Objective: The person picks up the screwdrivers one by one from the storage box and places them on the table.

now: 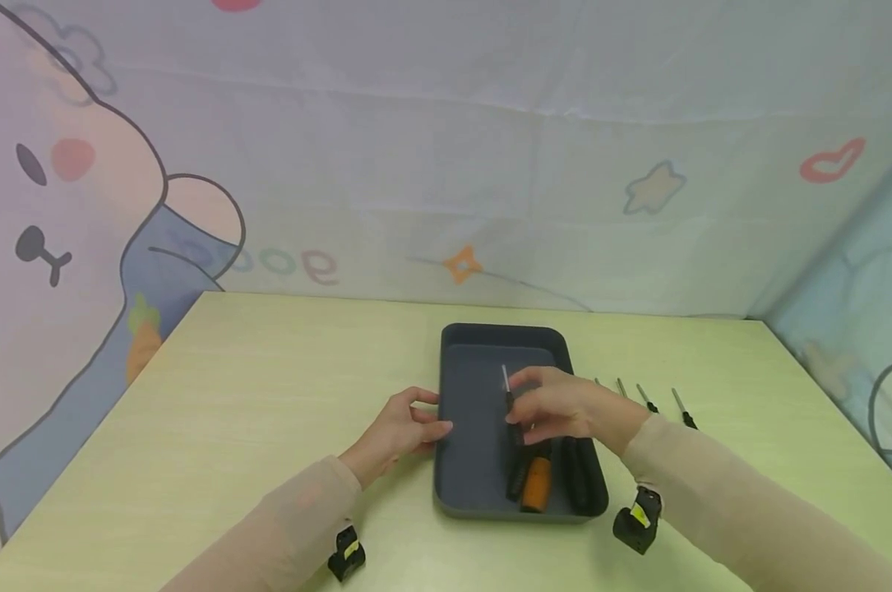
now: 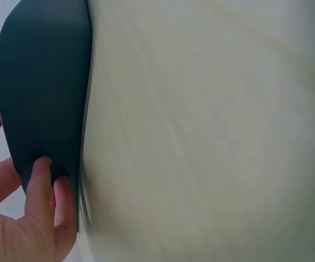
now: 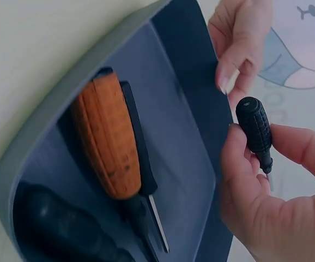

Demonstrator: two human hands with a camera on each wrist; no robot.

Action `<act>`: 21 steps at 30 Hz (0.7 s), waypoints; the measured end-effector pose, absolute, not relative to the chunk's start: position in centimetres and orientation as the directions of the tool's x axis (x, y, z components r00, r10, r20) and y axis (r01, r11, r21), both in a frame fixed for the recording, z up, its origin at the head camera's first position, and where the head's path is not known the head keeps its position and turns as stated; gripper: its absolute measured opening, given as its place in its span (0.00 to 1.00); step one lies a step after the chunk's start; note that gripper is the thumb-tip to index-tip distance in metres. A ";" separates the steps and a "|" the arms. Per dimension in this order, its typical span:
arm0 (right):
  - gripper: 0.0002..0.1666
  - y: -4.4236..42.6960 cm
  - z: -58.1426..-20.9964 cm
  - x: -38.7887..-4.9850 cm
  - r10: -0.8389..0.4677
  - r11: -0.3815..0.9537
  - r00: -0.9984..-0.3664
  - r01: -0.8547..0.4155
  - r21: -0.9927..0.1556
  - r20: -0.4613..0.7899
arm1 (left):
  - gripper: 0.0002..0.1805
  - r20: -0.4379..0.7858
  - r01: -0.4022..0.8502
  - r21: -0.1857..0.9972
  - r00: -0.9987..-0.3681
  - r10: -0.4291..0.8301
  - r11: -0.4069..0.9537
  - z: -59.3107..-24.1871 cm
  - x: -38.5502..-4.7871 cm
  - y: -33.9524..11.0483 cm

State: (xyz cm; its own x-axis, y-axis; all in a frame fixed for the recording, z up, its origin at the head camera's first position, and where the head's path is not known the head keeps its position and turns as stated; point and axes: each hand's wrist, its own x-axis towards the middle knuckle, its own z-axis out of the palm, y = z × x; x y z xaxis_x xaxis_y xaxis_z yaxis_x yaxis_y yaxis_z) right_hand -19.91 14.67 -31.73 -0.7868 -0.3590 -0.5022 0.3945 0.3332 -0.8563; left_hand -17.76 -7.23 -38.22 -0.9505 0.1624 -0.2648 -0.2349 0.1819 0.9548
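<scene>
beige sleeves [image 1: 741,493] nearest; right fingers [image 1: 532,403] pinch a screwdriver [image 3: 253,128], left fingers [image 2: 39,188] clasp tray [image 1: 469,464]

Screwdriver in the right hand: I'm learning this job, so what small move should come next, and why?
Probably lower the held screwdriver into the tray: the right hand holds it over the tray, the left hand grips the tray, and an orange-handled tool already lies inside.

Table [image 1: 268,395] pale, wood-grained. Dark grey tray [image 1: 475,395] directly on it, right of centre, long sides running near to far. Right of tray, four screwdrivers [image 1: 688,420] in row, shafts pointing far, handles mostly hidden.
</scene>
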 end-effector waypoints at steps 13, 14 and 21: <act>0.40 18.6 -30.3 -20.3 -0.383 0.309 -0.802 0.356 -0.882 -0.458 | 0.27 -0.257 -0.230 0.958 -0.952 0.164 0.170 -38.2 -17.6 -7.2; 0.39 18.9 -30.3 -20.4 -0.378 0.308 -0.806 0.355 -0.883 -0.456 | 0.27 -0.258 -0.230 0.958 -0.952 0.163 0.171 -38.2 -17.6 -7.2; 0.38 21.0 -30.1 -20.9 -0.367 0.303 -0.824 0.333 -0.893 -0.432 | 0.28 -0.259 -0.231 0.957 -0.953 0.158 0.175 -38.3 -17.7 -7.2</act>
